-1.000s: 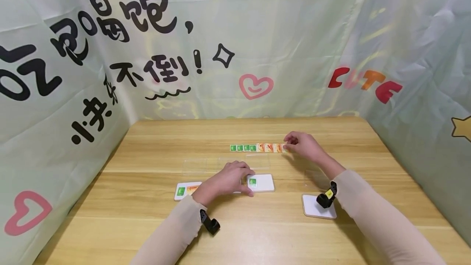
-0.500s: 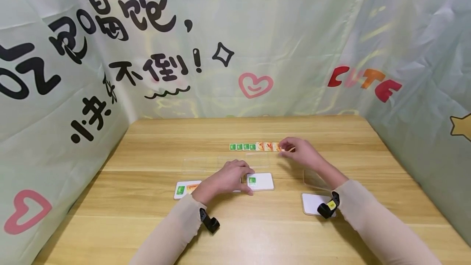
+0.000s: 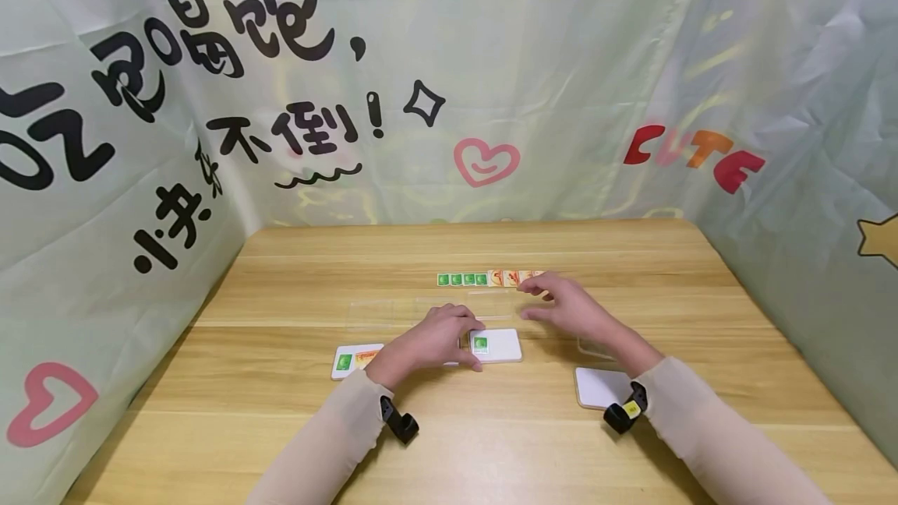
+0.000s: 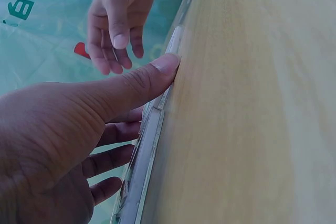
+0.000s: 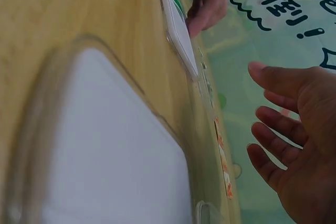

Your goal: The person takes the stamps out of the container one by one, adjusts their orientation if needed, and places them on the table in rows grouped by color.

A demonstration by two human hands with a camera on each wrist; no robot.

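Observation:
My left hand [image 3: 435, 337] grips a flat white case with clear edges [image 3: 501, 345], thumb on its near edge and fingers on its far edge. A small green picture tile [image 3: 480, 344] lies at its left end. In the left wrist view, the thumb [image 4: 157, 69] presses the clear rim [image 4: 152, 124]. My right hand [image 3: 571, 309] hovers with fingers apart and nothing between them, as the right wrist view also shows. It is closest to a row of small orange picture tiles [image 3: 510, 278], which continues a row of green ones [image 3: 463, 280].
Another white case [image 3: 351, 361] with green and orange tiles lies at left, partly behind my left arm. A plain white case [image 3: 599, 388] lies under my right wrist. Several clear plastic covers [image 3: 372, 315] lie behind the cases. Printed cloth [image 3: 561, 100] hangs around the table.
My right hand has left the right end of the orange tiles and moved left and nearer to me, its fingers spreading. The left hand stays in place on the white case.

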